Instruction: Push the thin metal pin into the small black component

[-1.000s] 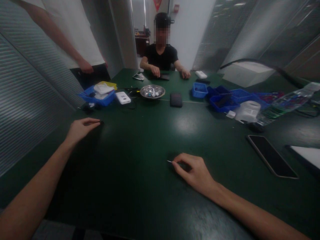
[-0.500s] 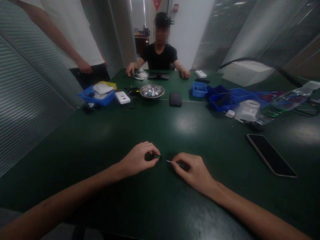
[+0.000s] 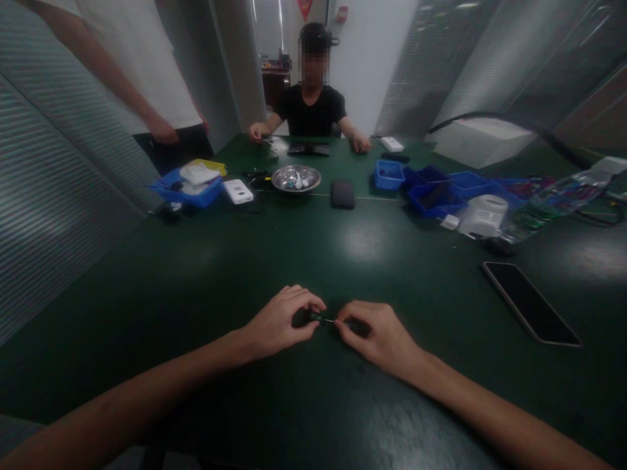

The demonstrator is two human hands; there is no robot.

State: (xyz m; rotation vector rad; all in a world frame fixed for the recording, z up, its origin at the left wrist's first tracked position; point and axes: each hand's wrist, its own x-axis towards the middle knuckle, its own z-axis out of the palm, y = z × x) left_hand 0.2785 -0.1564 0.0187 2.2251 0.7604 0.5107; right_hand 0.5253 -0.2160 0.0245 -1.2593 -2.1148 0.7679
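Observation:
My left hand (image 3: 281,321) rests on the dark green table (image 3: 220,274) near its front middle, fingers pinched on a small dark part (image 3: 315,317). My right hand (image 3: 377,336) lies just to its right, fingers pinched on a thin metal pin (image 3: 329,320) whose tip points left and meets the small part. The two hands almost touch. What the small part is cannot be made out.
A black phone (image 3: 531,301) lies at the right. Further back stand a metal bowl (image 3: 296,178), a dark square box (image 3: 341,194), a white device (image 3: 238,191), blue trays (image 3: 431,189) and a blue tray (image 3: 189,189) at left. A person (image 3: 313,108) sits opposite; another stands at far left.
My left hand came from the far left of the table to the middle with the small part and now meets the pin. My right hand shifted slightly. The seated person's hand moved.

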